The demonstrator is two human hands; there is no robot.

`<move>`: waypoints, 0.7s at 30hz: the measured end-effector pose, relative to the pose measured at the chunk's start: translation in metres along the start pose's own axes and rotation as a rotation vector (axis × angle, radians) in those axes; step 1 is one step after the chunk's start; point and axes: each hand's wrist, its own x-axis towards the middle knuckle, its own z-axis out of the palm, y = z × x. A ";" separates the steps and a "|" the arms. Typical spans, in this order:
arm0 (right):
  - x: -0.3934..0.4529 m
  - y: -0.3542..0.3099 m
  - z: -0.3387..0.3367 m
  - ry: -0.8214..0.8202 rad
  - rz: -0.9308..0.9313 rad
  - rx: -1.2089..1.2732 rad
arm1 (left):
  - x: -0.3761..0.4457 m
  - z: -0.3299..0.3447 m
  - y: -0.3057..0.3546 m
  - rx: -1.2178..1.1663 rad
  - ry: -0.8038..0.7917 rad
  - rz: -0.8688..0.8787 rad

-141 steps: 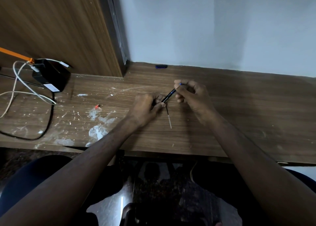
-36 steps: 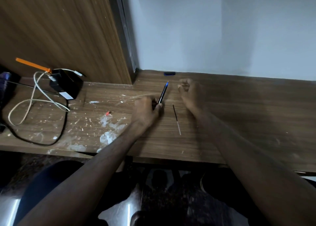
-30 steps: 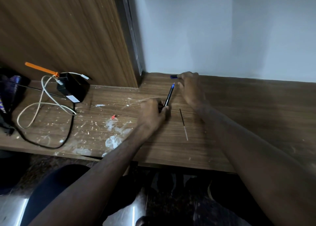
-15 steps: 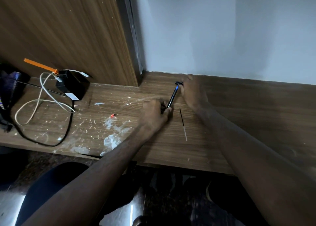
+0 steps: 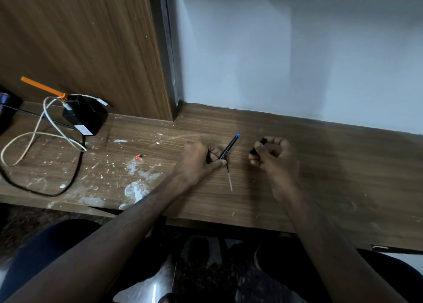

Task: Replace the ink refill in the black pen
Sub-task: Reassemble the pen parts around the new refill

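My left hand [image 5: 198,160] grips the lower end of the black pen [image 5: 229,147], which slants up and to the right with its blue tip in the air. My right hand [image 5: 272,156] is a short way to the right of the pen, curled around a small dark pen cap [image 5: 256,146] that sticks out between thumb and fingers. A thin ink refill [image 5: 229,180], dark at the top and white at the bottom, lies on the wooden desk [image 5: 320,176] just below my left thumb.
A black adapter box [image 5: 85,117] with white and black cables [image 5: 41,140] sits at the left by a wooden panel, beside an orange stick [image 5: 42,88]. White paint smears and a small red bit [image 5: 138,157] mark the desk's left part. A white wall bounds the back.
My right hand reached to the back of the desk, took the dark cap lying there, and came back toward the pen. My left hand kept hold of the pen.
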 end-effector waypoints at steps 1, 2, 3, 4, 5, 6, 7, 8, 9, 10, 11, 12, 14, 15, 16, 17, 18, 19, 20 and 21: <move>0.003 -0.001 0.004 0.017 -0.037 0.007 | 0.000 0.001 -0.001 -0.006 -0.017 -0.001; 0.008 -0.004 0.007 0.033 -0.106 -0.023 | 0.001 0.001 -0.002 -0.013 -0.028 0.001; 0.013 -0.007 0.010 0.040 -0.186 -0.082 | 0.001 0.002 -0.002 -0.019 -0.029 0.006; 0.019 -0.012 0.012 0.034 -0.249 -0.129 | 0.001 0.002 -0.002 -0.027 -0.022 0.013; 0.024 -0.014 0.013 0.030 -0.277 -0.152 | 0.002 0.002 -0.002 -0.036 -0.015 0.018; 0.029 -0.015 0.013 0.024 -0.279 -0.149 | 0.002 0.002 -0.002 -0.040 -0.012 0.019; 0.032 -0.015 0.013 0.018 -0.267 -0.140 | 0.003 0.001 -0.001 -0.037 -0.013 0.018; 0.034 -0.013 0.013 0.010 -0.251 -0.138 | 0.003 0.001 -0.001 -0.027 -0.019 0.017; 0.035 -0.012 0.013 -0.001 -0.242 -0.151 | 0.004 0.001 0.000 -0.016 -0.021 0.019; 0.037 -0.011 0.013 -0.017 -0.239 -0.172 | 0.004 0.001 0.000 -0.006 -0.020 0.022; 0.038 -0.010 0.013 -0.032 -0.235 -0.194 | 0.004 0.001 0.000 0.001 -0.018 0.024; 0.039 -0.010 0.012 -0.047 -0.228 -0.212 | 0.004 0.001 0.000 0.007 -0.016 0.027; 0.039 -0.009 0.010 -0.102 -0.196 -0.230 | 0.003 0.001 0.001 0.018 -0.014 0.033; 0.037 -0.008 0.010 -0.138 -0.174 -0.231 | 0.002 0.002 0.003 0.025 -0.017 0.033; 0.035 -0.006 0.011 -0.172 -0.156 -0.228 | 0.002 0.002 0.004 0.031 -0.023 0.029; 0.033 -0.005 0.012 -0.197 -0.147 -0.224 | 0.001 0.002 0.006 0.034 -0.030 0.018; 0.032 -0.003 0.013 -0.203 -0.148 -0.223 | 0.001 0.002 0.007 0.030 -0.041 0.003; 0.031 -0.002 0.014 -0.195 -0.154 -0.225 | 0.001 0.002 0.009 0.017 -0.057 -0.012; 0.031 -0.001 0.015 -0.181 -0.160 -0.229 | 0.002 0.002 0.010 -0.003 -0.076 -0.024; 0.031 -0.001 0.015 -0.174 -0.162 -0.232 | 0.002 0.004 0.010 -0.030 -0.094 -0.036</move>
